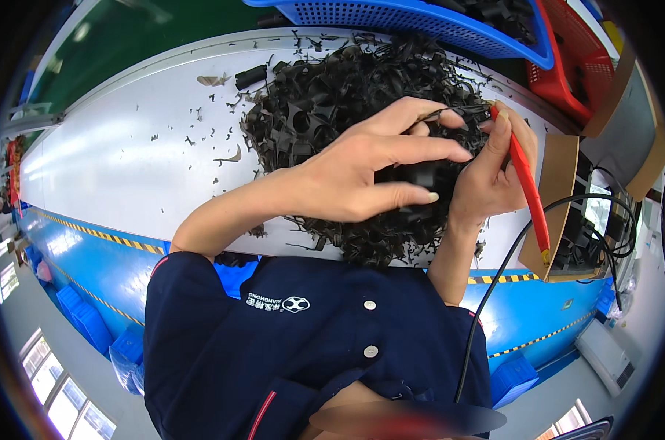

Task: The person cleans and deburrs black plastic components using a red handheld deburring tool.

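My right hand (483, 180) is closed around a slim red-handled tool (527, 180), whose handle slants down to the right. A small yellowish bit shows at its upper end, by my fingertips; what kind of tool it is I cannot make out. To the left of it, my left hand (380, 158) hovers over the pile with its fingers spread. A thin dark strip (439, 112) shows by its upper fingers, and I cannot tell whether they touch it. Beneath both hands spreads a heap of black rubber-like scraps and cut pieces (325, 95).
The white tabletop (127, 154) carries loose black bits and a black cylindrical piece (251, 77). Beyond the heap stand a blue basket (420, 26) and a red basket (560, 81). On the right, a cardboard box (556, 172) holds black parts, and a black cable (497, 275) loops past it.
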`<state>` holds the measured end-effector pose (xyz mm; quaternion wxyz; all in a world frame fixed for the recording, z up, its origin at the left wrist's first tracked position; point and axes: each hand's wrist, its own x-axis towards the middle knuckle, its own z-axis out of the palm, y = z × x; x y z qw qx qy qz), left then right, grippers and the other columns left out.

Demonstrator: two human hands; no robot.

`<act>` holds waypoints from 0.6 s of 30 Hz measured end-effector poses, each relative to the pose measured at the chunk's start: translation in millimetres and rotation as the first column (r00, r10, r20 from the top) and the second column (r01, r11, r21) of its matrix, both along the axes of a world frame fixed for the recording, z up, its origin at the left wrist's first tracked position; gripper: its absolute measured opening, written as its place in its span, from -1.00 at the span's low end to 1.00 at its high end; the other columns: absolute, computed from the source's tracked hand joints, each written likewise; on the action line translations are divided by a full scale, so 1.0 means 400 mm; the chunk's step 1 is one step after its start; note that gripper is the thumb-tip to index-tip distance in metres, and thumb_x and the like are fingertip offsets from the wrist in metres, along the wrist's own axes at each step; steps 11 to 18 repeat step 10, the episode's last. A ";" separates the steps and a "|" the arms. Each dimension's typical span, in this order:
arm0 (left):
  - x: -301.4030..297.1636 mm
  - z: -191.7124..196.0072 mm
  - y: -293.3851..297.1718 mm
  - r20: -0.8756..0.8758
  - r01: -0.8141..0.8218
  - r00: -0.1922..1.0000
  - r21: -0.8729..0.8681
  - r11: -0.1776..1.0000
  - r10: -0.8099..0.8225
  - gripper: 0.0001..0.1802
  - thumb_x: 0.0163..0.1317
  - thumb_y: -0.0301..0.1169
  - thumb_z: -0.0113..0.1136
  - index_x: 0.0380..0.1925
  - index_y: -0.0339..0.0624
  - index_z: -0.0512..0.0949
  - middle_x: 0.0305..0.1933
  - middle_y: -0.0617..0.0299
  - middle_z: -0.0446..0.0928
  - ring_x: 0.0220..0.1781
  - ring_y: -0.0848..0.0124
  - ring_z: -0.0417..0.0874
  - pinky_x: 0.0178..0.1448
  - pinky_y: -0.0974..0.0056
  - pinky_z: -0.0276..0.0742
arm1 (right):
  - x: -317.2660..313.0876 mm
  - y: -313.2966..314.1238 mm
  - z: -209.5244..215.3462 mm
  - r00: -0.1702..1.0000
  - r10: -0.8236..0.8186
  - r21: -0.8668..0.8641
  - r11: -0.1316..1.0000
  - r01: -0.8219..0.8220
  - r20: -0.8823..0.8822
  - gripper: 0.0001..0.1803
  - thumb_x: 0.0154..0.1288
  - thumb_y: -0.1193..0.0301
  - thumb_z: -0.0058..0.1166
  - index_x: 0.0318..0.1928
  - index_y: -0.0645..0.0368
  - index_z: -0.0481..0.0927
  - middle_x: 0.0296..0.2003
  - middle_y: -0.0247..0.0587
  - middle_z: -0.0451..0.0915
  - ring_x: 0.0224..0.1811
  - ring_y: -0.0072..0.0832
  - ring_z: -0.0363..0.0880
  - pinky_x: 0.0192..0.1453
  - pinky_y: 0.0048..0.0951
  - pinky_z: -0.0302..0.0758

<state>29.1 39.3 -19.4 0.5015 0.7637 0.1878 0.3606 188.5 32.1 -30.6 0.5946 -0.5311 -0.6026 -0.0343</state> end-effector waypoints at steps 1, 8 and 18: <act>-0.003 -0.002 0.007 -0.027 -0.056 0.998 0.093 0.994 0.058 -0.64 0.01 -0.39 0.16 -0.14 -0.25 0.48 0.15 0.01 0.18 -0.06 0.31 0.34 -0.07 0.32 0.30 | 0.000 0.000 0.000 1.000 0.005 -0.003 1.000 -0.005 -0.029 -0.93 0.12 0.65 -0.03 -0.36 0.40 0.49 -0.41 -0.07 0.54 -0.42 -0.44 0.50 -0.41 -0.58 0.43; -0.024 -0.002 0.021 0.088 -0.432 0.887 0.504 0.748 0.453 -0.77 -0.04 -0.21 0.17 -0.38 -0.03 0.60 0.18 0.05 0.19 0.05 0.19 0.29 0.05 0.27 0.28 | -0.001 0.009 -0.030 0.999 0.029 -0.085 0.996 -0.030 -0.017 -0.92 0.11 0.65 -0.03 -0.34 0.33 0.50 -0.40 -0.14 0.55 -0.42 -0.33 0.50 -0.34 -0.53 0.42; -0.039 0.020 -0.006 0.018 -0.460 0.860 0.458 0.761 0.509 -0.78 0.01 -0.18 0.12 -0.40 0.01 0.62 0.23 0.04 0.15 0.11 0.19 0.24 0.11 0.21 0.22 | -0.001 0.012 -0.040 0.999 0.026 -0.244 0.969 -0.030 -0.022 -0.89 0.13 0.64 -0.04 -0.31 0.29 0.52 -0.40 -0.17 0.55 -0.40 -0.29 0.50 -0.28 -0.51 0.42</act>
